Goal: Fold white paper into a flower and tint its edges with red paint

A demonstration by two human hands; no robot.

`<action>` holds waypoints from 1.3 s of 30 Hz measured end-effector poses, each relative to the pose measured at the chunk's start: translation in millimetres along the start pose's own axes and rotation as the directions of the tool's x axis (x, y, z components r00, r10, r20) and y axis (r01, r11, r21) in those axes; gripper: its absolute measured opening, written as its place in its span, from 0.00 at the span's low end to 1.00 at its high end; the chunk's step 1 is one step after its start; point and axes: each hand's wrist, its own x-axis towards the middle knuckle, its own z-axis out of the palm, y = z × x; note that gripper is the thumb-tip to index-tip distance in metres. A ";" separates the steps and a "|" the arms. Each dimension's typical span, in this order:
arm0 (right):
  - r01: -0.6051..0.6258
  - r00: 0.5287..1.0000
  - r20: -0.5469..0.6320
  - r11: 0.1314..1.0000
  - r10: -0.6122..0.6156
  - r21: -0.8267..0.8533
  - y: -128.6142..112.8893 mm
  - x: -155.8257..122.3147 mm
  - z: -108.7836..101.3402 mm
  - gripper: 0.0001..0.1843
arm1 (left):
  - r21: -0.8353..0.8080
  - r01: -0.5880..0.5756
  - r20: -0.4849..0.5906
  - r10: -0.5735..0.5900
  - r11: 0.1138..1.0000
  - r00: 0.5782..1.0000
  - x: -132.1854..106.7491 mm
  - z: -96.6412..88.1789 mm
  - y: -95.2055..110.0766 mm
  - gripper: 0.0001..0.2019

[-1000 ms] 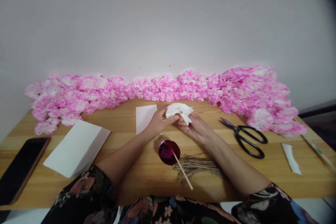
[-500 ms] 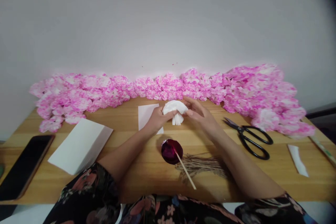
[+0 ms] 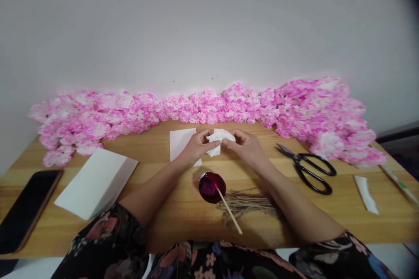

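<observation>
Wood tbl [image 3: 147, 157] w/ pink flwr row [image 3: 211, 107] along far edge. White paper stack [image 3: 93, 183] near left, scissors [image 3: 297, 159] right. L hand [image 3: 195, 148] & R hand [image 3: 247, 148] both pinching white tissue [image 3: 222, 135], thumbs on near side, over mid-tbl, just beyond dark-red dish [image 3: 207, 187] w/ thin stick [image 3: 231, 213].
</observation>
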 end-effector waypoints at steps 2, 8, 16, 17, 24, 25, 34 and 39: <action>0.043 0.998 -0.042 0.996 -0.047 -0.082 -2.1 -2.1 3.2 0.10 | -0.010 0.010 -0.037 -0.011 1.000 0.999 0.7 0.1 -1.2 0.19; 0.392 0.899 0.007 0.797 -0.438 -0.459 -0.9 -11.6 13.0 0.08 | -0.162 0.057 -0.089 -0.072 0.985 0.993 4.4 -2.2 -5.9 0.16; 0.368 0.926 0.035 0.874 -0.376 -0.317 -2.9 -9.1 8.9 0.14 | -0.268 0.022 -0.051 -0.037 0.963 0.998 5.8 -5.2 -2.2 0.15; 0.309 0.950 0.015 0.936 -0.311 -0.169 -3.2 -7.2 5.9 0.17 | -0.297 0.026 -0.023 -0.035 0.954 0.999 5.3 -4.9 -0.9 0.15; -0.001 1.000 0.013 0.950 -0.003 0.311 1.3 1.0 0.4 0.20 | -0.419 0.055 0.051 -0.036 0.906 0.998 3.1 -2.8 1.7 0.14; -0.009 0.999 0.032 0.963 0.000 0.270 1.2 0.5 2.1 0.19 | -0.426 0.057 0.049 -0.040 0.903 0.998 3.2 -2.5 1.0 0.14; 0.111 0.991 -0.081 0.994 -0.111 0.000 3.5 -2.1 6.8 0.08 | -0.354 0.073 0.001 -0.077 0.932 0.997 1.7 2.7 -2.1 0.15; 0.246 0.961 -0.062 0.938 -0.268 -0.242 3.2 -5.5 4.6 0.04 | -0.209 0.036 -0.043 -0.046 0.977 0.998 1.2 1.1 -3.1 0.15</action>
